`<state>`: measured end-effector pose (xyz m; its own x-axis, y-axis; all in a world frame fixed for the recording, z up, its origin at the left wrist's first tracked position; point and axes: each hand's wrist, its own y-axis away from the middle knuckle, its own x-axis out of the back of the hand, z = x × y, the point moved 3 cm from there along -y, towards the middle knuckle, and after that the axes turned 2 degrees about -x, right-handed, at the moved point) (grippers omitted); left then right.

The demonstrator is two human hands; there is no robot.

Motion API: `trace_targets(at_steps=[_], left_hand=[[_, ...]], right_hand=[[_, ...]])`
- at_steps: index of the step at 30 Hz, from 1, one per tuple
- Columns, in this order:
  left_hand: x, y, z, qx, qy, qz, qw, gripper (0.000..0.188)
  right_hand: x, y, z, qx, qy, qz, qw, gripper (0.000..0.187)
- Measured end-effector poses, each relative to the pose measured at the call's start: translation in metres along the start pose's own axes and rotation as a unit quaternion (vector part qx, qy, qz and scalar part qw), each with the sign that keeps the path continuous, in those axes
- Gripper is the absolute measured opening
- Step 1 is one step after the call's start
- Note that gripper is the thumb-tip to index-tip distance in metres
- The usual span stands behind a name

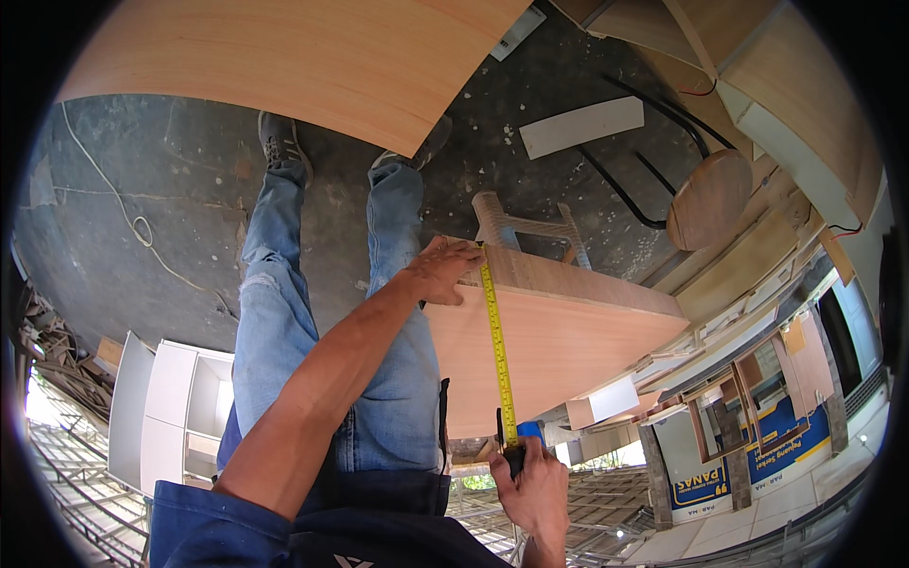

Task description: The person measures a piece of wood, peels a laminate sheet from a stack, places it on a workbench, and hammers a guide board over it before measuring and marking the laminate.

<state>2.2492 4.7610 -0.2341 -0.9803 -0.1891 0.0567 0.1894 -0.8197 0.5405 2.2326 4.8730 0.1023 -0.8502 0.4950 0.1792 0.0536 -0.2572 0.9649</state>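
Note:
A yellow tape measure blade point(496, 346) is pulled out straight across a pale wood-grain panel point(559, 333) with a thick edge. At the panel's far edge, my left hand point(445, 270) holds the blade's end with its fingertips, its thumb against the panel. The dark tape measure case point(514, 460) sits in my right hand point(536, 494), closed around it by the panel's near side. Part of the case is hidden by the fingers. Something blue point(530, 431) shows just beyond that hand.
Another wood-grain panel point(294, 52) spans the top left. A stool with a round wooden seat point(710, 199) lies on its side at right, near a white board point(582, 127). A trestle-like wooden support point(492, 220) stands behind the panel. White cabinets point(172, 402) and a thin cable point(118, 194) are at left.

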Motion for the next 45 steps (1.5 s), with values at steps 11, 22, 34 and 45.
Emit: trace_targets(at_steps=[11,22,34,45], left_hand=[[0.0007,-0.0002,-0.0033,-0.01,0.017,0.018,1.0,0.09],[-0.0014,-0.0012,-0.0031,0.003,0.012,0.016,1.0,0.091],[-0.0004,-0.0008,-0.0015,0.004,0.019,0.03,0.999,0.089],[0.0014,-0.0025,0.0026,0.026,0.013,-0.025,0.999,0.095]], right_hand=[[-0.0013,-0.0007,0.0043,0.015,-0.009,0.011,1.0,0.045],[0.0006,-0.001,0.0032,0.005,0.0,-0.002,1.0,0.047],[0.0035,-0.001,0.0055,0.011,-0.021,-0.009,1.0,0.046],[0.0014,-0.0023,0.0053,0.006,-0.027,0.005,1.0,0.042]])
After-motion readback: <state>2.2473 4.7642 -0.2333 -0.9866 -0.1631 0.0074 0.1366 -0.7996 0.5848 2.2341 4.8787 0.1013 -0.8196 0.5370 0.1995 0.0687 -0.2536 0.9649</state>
